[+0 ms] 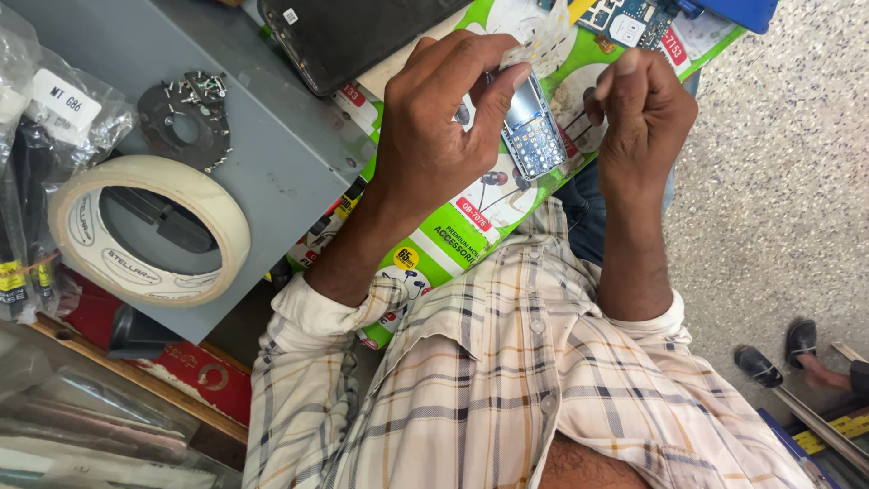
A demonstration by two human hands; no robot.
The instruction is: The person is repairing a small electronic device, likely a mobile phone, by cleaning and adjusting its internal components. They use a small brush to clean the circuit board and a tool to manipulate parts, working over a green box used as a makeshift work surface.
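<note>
My left hand (434, 127) grips a small phone circuit board (534, 136) with a shiny metal shield and a grid of keypad contacts, held upright above my lap. My right hand (643, 113) is pinched shut beside the board's right edge, fingertips touching near its top. Whether it holds a small part or tool I cannot tell. A translucent keypad sheet (543, 41) sits just above the board, by my left fingertips. Under both hands lies a green and white accessory package card (471, 226).
A grey metal box (272, 145) at left carries a roll of cream tape (149, 231) and a round magnet plate with several screws (186, 118). A dark phone (353, 36) lies at top. Plastic bags hang far left. Another person's sandalled feet (787, 353) are on the speckled floor.
</note>
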